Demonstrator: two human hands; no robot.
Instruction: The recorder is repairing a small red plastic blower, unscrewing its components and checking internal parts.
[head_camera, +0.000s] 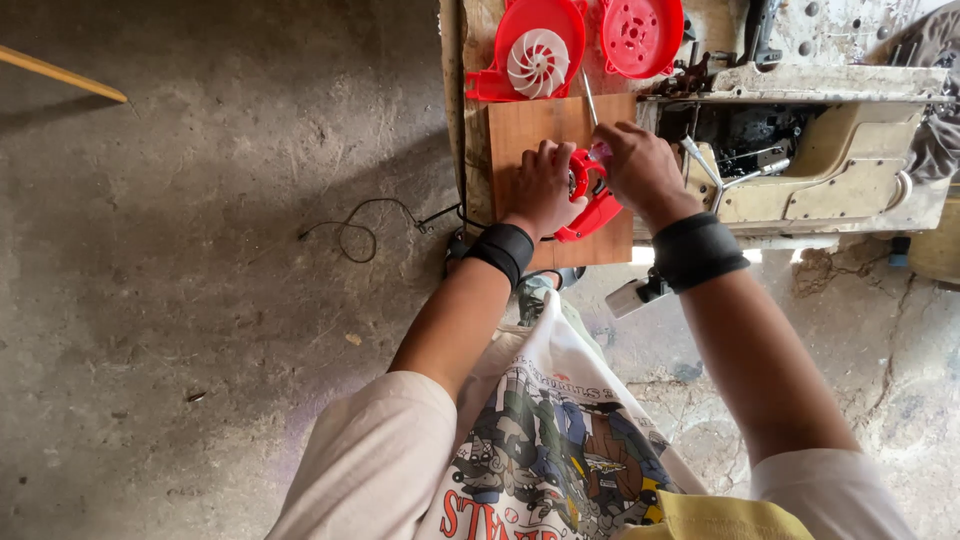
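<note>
My left hand grips a small red plastic housing that rests on a brown wooden board. My right hand holds a screwdriver by its pinkish handle, the metal shaft pointing away over the board, right beside the red part. Both wrists wear black bands. A red fan housing with a white impeller and a red round cover lie beyond the board.
A worn cream-coloured machine body with exposed black parts stands to the right. A black cable trails over the concrete floor at left. A wooden stick crosses the top left corner.
</note>
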